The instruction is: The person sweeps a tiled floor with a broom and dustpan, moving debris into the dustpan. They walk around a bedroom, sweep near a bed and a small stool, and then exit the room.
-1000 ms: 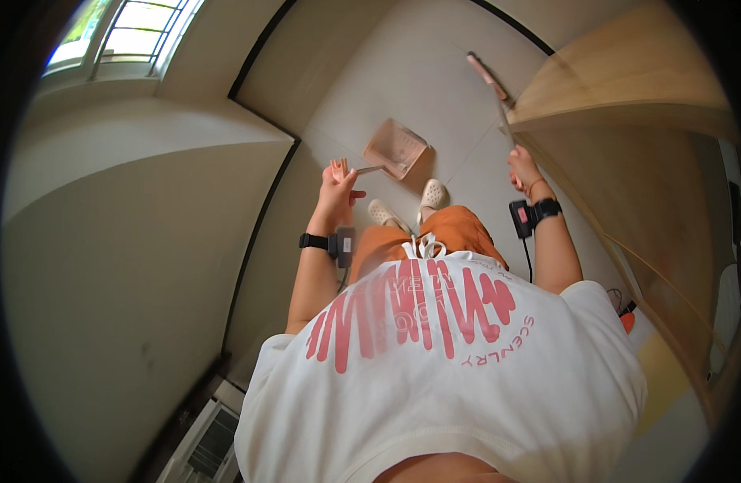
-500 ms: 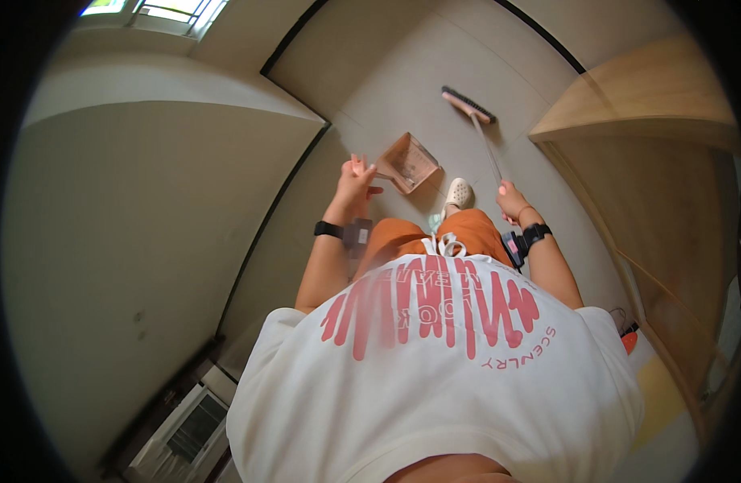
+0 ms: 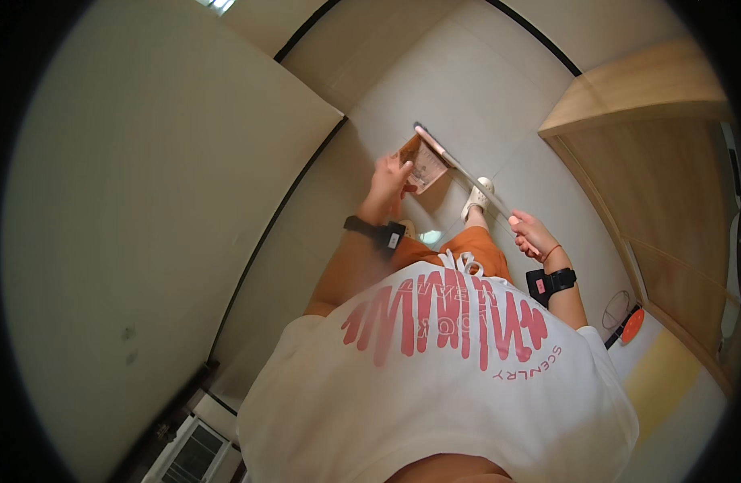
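Observation:
My left hand (image 3: 389, 185) is closed around the handle of a pink dustpan (image 3: 435, 179). Some greyish matter shows inside the pan, too blurred to name. My right hand (image 3: 534, 235) grips the long pale stick of a broom (image 3: 475, 183), which slants up and left from my fist. The broom's pink head, with dark bristles, lies along the far open edge of the dustpan; I cannot tell whether they touch. Both wrists carry black strapped devices.
My foot in a cream clog (image 3: 478, 195) stands between the pan and the broom stick. A pale wall (image 3: 161, 201) rises on the left, a wooden cabinet (image 3: 652, 177) on the right. A red-orange paddle-shaped thing (image 3: 631, 326) lies at the lower right.
The broom head has come left and nearer, from out on the floor to the dustpan's edge. My left hand and the pan have shifted slightly right in the picture, and the view has turned.

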